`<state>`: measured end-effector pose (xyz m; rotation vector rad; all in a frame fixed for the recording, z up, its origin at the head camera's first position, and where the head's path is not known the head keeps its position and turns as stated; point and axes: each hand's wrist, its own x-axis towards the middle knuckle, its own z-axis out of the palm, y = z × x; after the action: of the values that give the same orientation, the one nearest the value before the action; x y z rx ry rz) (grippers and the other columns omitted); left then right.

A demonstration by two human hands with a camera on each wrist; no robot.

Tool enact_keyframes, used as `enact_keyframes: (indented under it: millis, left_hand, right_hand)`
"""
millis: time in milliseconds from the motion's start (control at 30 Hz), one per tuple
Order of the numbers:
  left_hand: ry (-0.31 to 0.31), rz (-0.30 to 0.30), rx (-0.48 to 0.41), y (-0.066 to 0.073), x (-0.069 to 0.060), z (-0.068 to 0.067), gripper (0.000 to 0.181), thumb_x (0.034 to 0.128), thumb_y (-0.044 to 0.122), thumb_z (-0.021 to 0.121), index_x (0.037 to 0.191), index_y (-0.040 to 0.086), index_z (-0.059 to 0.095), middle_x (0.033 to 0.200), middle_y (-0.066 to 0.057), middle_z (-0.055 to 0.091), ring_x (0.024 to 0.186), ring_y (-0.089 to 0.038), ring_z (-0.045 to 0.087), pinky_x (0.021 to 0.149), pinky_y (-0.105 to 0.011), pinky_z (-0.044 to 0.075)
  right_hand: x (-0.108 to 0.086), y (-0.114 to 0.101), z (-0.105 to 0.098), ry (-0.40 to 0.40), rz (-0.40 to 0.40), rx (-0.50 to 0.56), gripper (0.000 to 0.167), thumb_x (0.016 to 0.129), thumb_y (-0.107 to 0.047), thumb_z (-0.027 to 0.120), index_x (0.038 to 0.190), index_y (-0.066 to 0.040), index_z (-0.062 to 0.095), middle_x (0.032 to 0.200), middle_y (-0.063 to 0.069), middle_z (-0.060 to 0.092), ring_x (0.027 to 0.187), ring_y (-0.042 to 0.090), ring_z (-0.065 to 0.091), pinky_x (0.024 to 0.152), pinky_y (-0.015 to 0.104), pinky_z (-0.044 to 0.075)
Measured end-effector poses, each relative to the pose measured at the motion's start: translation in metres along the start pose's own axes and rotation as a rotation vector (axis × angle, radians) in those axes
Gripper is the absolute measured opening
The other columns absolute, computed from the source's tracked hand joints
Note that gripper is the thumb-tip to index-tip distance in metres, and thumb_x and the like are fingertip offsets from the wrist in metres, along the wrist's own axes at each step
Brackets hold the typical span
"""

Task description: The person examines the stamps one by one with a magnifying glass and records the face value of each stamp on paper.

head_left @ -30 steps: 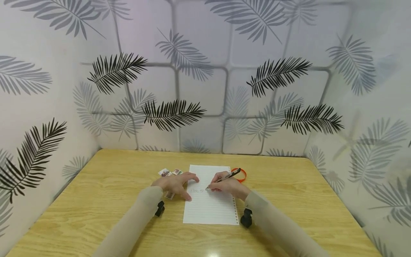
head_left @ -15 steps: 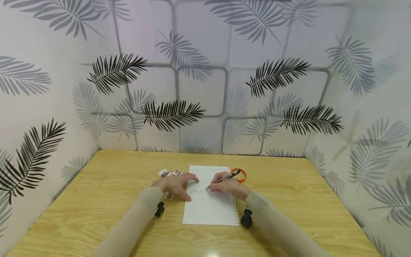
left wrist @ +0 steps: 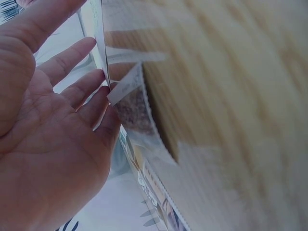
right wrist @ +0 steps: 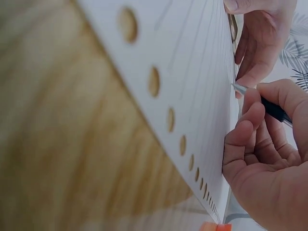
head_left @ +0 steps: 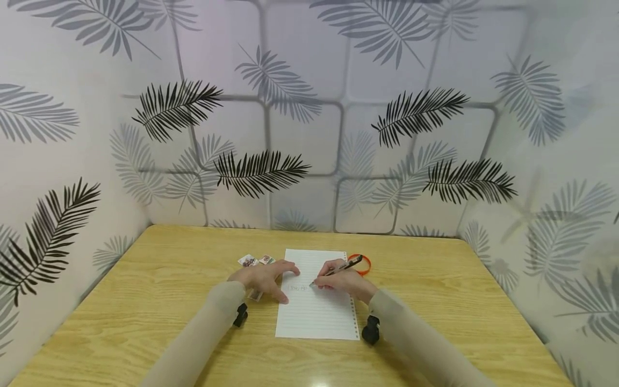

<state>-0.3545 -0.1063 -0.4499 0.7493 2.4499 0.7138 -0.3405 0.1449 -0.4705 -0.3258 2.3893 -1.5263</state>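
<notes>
A sheet of lined paper point(head_left: 316, 320) with punched holes down its right edge lies on the wooden table. Handwriting point(head_left: 297, 288) runs across its middle left. My right hand point(head_left: 344, 280) rests on the sheet and pinches a dark pen point(head_left: 350, 263), its tip at the end of the writing. In the right wrist view the pen's silver tip point(right wrist: 239, 88) meets the paper. My left hand point(head_left: 263, 278) rests over the left edge of the sheet, fingers spread and relaxed. Beside that hand, in the left wrist view, lies a small stamp-like picture with toothed edges point(left wrist: 137, 113).
Two small picture papers, one at the left point(head_left: 248, 260) and one at the right point(head_left: 267, 259), lie beyond my left hand. An orange-red ring point(head_left: 366, 264) lies right of the sheet. Leaf-patterned walls point(head_left: 304, 204) border the table point(head_left: 184, 269) at the back and sides.
Almost nothing moves. Both hands keep their places, and the pen tip stays near the end of the writing with only a slight shift of the pen.
</notes>
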Motion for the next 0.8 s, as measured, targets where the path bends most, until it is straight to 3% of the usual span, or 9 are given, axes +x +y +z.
enact_keyframes:
  millis: [800]
  left_hand:
    - [0.006, -0.005, 0.003, -0.0016, 0.001, 0.0003, 0.07, 0.0799, 0.028, 0.082, 0.141, 0.027, 0.048, 0.164, -0.006, 0.017, 0.152, -0.03, 0.009, 0.118, -0.059, 0.017]
  right_hand:
    - [0.0015, 0.001, 0.0005, -0.001, -0.006, -0.017, 0.011, 0.082, -0.013, 0.075, 0.082, -0.006, 0.066, 0.073, 0.0, 0.069, 0.064, 0.011, 0.053, 0.059, 0.023, 0.039]
